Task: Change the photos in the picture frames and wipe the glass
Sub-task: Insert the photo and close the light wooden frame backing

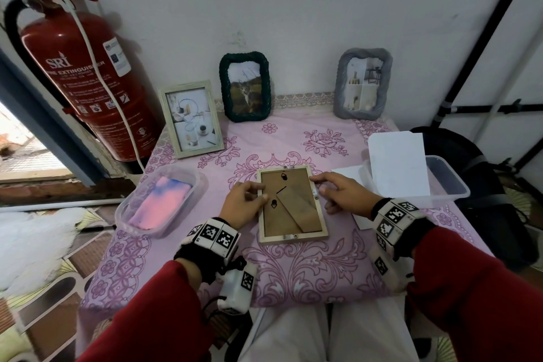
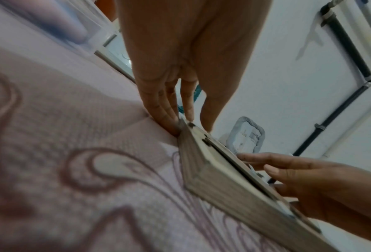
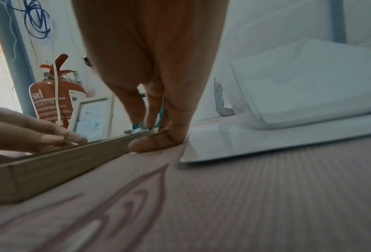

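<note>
Wooden frame [image 1: 293,236] is lying face-down mid-table, backing [image 1: 293,209] still fitted; left hand [image 1: 245,203] is bracing its left rim, right hand [image 1: 342,194] is touching the right-rim clip [image 1: 315,191], fingers fairly straight, clasping nothing; likely early: photo unswapped, glass unwiped, three standing frames [image 1: 245,87] waiting.

cloth tub [image 1: 201,185] left, paper tub [image 1: 450,183] right, near tablecloth [image 1: 293,271] bare

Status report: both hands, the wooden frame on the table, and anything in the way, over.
Left hand, right hand: fingertips touch wooden frame's side edges. Frame flat, back up, backing in place. White paper beside right hand, not on frame.
</note>
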The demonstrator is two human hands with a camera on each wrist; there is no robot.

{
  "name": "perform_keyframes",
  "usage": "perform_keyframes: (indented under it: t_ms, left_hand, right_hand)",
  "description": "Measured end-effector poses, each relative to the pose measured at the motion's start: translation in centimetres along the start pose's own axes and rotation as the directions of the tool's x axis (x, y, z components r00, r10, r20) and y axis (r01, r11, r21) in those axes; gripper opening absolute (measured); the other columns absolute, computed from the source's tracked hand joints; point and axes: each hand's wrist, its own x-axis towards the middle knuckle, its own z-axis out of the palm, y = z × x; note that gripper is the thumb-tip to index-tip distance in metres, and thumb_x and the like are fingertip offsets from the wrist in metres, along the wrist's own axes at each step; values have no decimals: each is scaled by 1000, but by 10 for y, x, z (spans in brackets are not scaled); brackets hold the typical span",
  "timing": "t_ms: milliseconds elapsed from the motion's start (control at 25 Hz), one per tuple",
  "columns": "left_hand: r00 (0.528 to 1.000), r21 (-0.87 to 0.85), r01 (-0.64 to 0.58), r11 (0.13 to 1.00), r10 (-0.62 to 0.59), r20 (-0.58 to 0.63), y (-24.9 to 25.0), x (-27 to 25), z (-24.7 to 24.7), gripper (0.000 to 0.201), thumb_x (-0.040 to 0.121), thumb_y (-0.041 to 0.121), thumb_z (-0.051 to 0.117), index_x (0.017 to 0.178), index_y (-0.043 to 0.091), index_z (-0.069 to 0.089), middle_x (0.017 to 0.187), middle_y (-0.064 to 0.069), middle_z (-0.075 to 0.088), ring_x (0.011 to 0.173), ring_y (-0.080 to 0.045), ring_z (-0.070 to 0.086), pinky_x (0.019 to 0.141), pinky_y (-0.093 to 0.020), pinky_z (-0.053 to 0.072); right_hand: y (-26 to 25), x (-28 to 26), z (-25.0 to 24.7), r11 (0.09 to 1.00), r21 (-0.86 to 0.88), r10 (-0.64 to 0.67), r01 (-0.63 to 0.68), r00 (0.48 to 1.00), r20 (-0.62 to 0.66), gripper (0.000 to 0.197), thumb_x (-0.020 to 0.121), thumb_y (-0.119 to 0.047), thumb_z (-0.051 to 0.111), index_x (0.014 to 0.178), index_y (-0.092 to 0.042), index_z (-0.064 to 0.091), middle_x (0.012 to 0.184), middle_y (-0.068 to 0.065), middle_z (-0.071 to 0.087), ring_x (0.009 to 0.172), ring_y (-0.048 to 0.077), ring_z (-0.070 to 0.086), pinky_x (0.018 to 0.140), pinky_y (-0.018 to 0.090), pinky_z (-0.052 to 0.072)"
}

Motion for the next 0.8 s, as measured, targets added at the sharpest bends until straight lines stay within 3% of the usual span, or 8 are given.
perform_keyframes:
  t_ms: [80, 160, 280, 440, 600, 720, 800]
  left_hand:
    - [995, -183, 85, 979, -75, 65, -1, 5, -5, 28, 92, 1, 51, 119, -6, 55, 82, -11, 56, 70, -21, 56, 67, -27, 57]
    - [988, -276, 127, 953, -97, 120, -2, 7, -9, 27, 91, -3, 50, 118, -8, 54, 71, -5, 54, 63, -14, 55, 56, -18, 55]
    - [983, -313, 132, 940, -84, 162, -4, 9, -13, 28, 88, -6, 55, 116, -8, 56, 62, 3, 54, 60, -8, 61, 60, -19, 58]
    - [979, -324, 146, 935, -90, 181, -5, 14, -15, 30, 85, -8, 58, 115, -8, 56, 67, -5, 46, 69, -16, 55, 63, -22, 58]
    - [985, -309, 130, 942, -87, 148, -7, 16, -13, 27, 82, -6, 62, 110, -6, 60, 57, 6, 48, 53, -4, 61, 59, -20, 58]
    - [985, -297, 127, 946, -86, 146, -8, 17, -13, 28, 82, -3, 65, 109, -2, 62, 67, -3, 54, 58, -7, 62, 61, -20, 58]
    - [986, -290, 127, 949, -88, 143, -9, 18, -13, 27, 81, -1, 66, 108, -1, 62, 73, -7, 57, 58, -7, 63, 59, -18, 57]
  right_hand:
    - [-2, 4, -1, 1000, 25, 17, -17, 1000, -9, 28, 97, -9, 44, 124, -8, 50, 86, -4, 52, 53, 14, 58, 54, 21, 56]
    - [-3, 8, -1, 999, 31, 10, -9, 1000, -17, 24, 95, -8, 49, 119, -9, 50, 94, 1, 51, 48, 16, 56, 48, 23, 55]
    - [-1, 11, 1, 995, 93, 28, -27, 1000, -9, 25, 92, -8, 54, 117, -10, 50, 108, 0, 47, 50, 19, 53, 45, 25, 55]
    - [2, 11, 3, 980, 197, 48, -40, 998, -36, 28, 90, -6, 58, 117, -9, 52, 107, -1, 49, 44, 13, 53, 43, 26, 55]
    - [2, 14, 7, 954, 294, 96, -60, 989, -110, 26, 86, 2, 61, 110, -6, 56, 86, 4, 57, 38, 9, 52, 44, 27, 55]
    - [1, 18, 8, 916, 384, 174, -118, 978, -114, 22, 84, 8, 59, 103, -5, 57, 66, 11, 53, 38, 12, 44, 42, 24, 50]
    - [1, 20, 8, 900, 407, 221, -158, 969, -114, 19, 83, 9, 61, 95, -7, 58, 62, 11, 53, 37, 13, 42, 40, 23, 48]
